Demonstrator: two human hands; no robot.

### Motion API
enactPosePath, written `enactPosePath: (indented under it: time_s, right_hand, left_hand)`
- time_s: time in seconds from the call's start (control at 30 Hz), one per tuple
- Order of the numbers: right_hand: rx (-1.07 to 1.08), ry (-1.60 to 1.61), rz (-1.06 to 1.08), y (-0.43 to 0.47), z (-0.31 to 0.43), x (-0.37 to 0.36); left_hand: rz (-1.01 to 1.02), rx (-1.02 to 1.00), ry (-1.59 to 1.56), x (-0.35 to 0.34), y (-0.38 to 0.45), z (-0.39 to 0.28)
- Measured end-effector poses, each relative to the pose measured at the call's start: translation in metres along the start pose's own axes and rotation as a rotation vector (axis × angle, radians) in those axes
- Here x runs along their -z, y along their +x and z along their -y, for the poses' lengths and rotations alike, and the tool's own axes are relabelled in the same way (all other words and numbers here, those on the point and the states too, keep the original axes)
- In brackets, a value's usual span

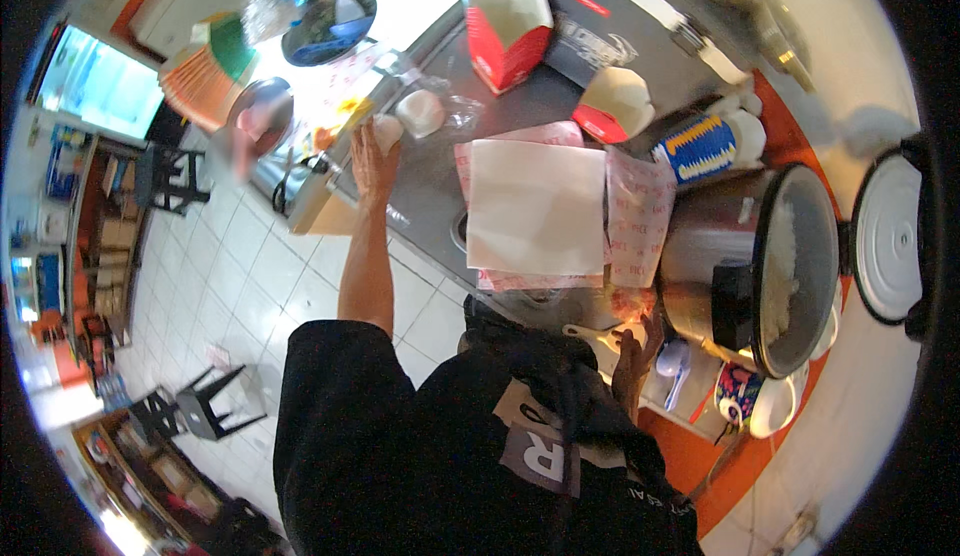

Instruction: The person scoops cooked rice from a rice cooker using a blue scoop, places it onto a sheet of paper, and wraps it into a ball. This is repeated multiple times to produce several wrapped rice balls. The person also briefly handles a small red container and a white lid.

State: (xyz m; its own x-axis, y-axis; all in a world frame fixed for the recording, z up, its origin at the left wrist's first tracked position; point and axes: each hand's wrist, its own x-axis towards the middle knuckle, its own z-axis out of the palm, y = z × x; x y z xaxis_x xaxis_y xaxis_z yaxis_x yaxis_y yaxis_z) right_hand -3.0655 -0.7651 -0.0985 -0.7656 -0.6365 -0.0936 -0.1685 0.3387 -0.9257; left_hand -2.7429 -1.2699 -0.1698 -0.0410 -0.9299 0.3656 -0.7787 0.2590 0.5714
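Observation:
My left hand (pixel 373 170) reaches to the counter's left edge, its fingers around a white rounded bundle (pixel 388 131). A second white rounded bundle (pixel 421 113) sits just beyond it. My right hand (pixel 636 352) is low at the right, over a cream-coloured paddle (pixel 600 335); whether it grips the paddle is unclear. A blurred reddish packet (pixel 632 302) lies at its fingertips. Between my hands, a stack of white paper sheets (pixel 536 207) rests on red-printed wrapping paper (pixel 639 218).
Two red-and-white food cartons (pixel 504 38) (pixel 616 106) stand at the back. A large rice cooker (pixel 709 263) with its lid (pixel 889 237) raised is at the right, near a purple ladle (pixel 673 361). A bottle (pixel 274 12) and dark round trays (pixel 330 25) are at the far left.

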Motion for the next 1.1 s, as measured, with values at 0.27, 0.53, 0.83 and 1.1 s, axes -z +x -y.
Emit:
enactPosePath:
  time_s: [0.27, 0.53, 0.83, 1.1]
  right_hand:
    - [0.087, -0.083, 0.118, 0.028, 0.015, -0.002]
    - [0.215, -0.226, 0.327, 0.065, 0.039, -0.011]
    - [0.172, -0.026, 0.528, 0.067, 0.047, -0.023]
    - [0.113, 0.02, 0.579, 0.065, 0.043, -0.021]
  left_hand:
    - [-0.284, 0.547, -1.96, 0.099, -0.039, -0.065]
    - [-0.291, 0.305, -2.35, 0.163, -0.101, -0.072]
    - [-0.651, 0.378, -1.934, 0.219, -0.139, -0.085]
    - [-0.724, 0.488, -1.671, 0.243, -0.165, -0.094]
